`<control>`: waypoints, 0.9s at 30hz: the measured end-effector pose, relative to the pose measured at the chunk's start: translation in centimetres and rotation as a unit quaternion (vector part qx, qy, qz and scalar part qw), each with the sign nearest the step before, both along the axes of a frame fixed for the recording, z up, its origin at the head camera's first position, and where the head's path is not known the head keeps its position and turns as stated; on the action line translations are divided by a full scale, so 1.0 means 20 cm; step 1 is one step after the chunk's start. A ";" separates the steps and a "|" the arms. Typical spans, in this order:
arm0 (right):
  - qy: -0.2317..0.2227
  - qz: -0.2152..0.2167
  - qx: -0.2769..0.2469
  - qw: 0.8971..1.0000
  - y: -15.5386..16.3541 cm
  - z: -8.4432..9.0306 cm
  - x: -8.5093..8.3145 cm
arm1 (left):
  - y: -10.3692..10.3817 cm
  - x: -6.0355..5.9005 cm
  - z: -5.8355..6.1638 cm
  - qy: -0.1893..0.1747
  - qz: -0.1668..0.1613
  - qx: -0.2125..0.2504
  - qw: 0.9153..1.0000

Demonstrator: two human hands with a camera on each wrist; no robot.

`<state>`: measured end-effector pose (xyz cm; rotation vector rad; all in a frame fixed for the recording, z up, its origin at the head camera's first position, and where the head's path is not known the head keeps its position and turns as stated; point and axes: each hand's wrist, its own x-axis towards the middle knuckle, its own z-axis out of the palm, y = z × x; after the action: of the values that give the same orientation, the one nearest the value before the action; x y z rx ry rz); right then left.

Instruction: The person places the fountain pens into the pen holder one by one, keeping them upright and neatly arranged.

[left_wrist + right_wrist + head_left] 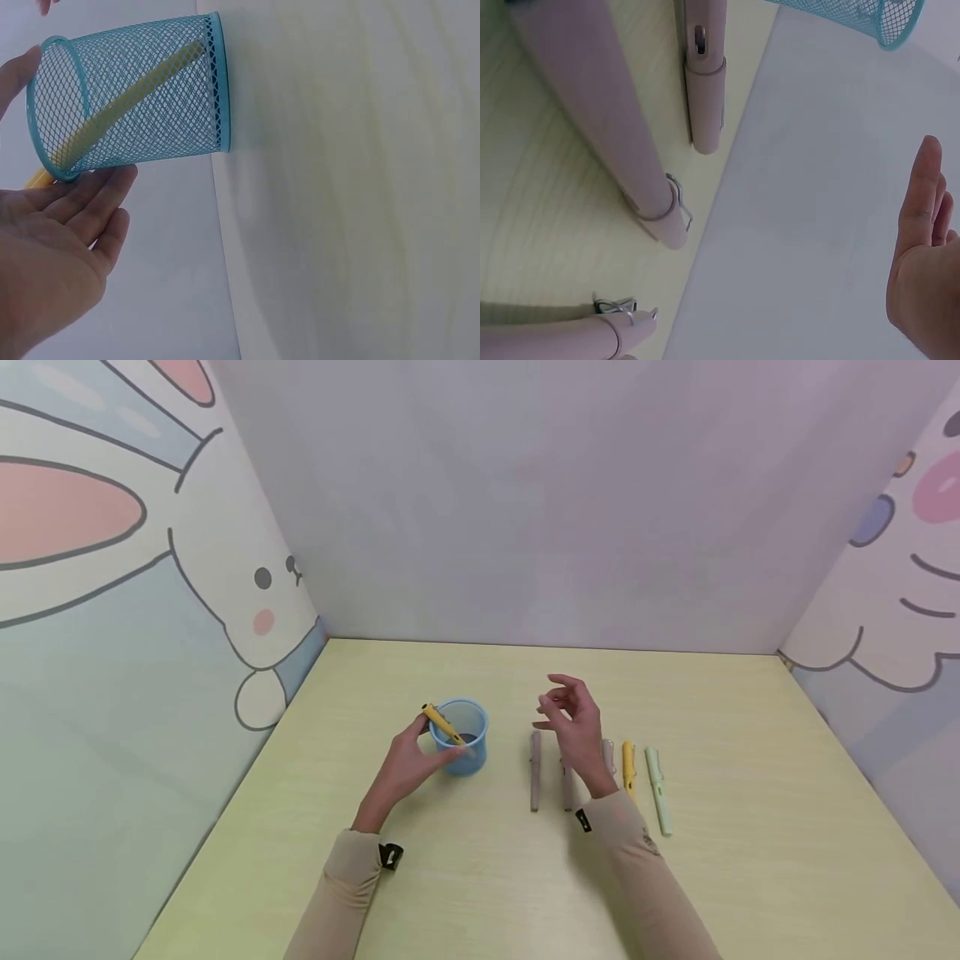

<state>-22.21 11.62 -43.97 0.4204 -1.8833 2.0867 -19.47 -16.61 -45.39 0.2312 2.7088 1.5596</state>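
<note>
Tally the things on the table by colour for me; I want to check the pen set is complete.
Mauve-pink pens: 3, lying side by side on the table
Yellow pens: 2, one on the table and one leaning in the cup
Green pen: 1
Blue mesh cup: 1
Total: 7 things, 6 of them pens

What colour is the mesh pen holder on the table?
The mesh pen holder is light blue-teal, clearest in the left wrist view.

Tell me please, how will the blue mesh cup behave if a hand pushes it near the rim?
The blue mesh cup is open wire mesh, so probably light and easy to slide. It stands upright with a yellow pen leaning over the rim, so it may tip.
</note>
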 end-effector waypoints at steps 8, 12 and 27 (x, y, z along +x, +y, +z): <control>-0.002 -0.010 0.004 1.000 0.07 0.00 0.01 | 0.00 0.00 0.00 0.001 -0.004 -0.003 1.000; -0.004 -0.018 0.011 1.000 0.11 0.01 0.02 | 0.00 -0.01 0.00 0.005 -0.007 -0.005 1.000; -0.020 -0.050 0.019 0.998 0.28 0.01 0.05 | 0.00 0.00 0.01 -0.010 -0.005 -0.007 1.000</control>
<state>-21.28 17.18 -43.81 0.2874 -1.9279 2.0123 -19.56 -16.60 -45.20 0.2284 2.6989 1.5314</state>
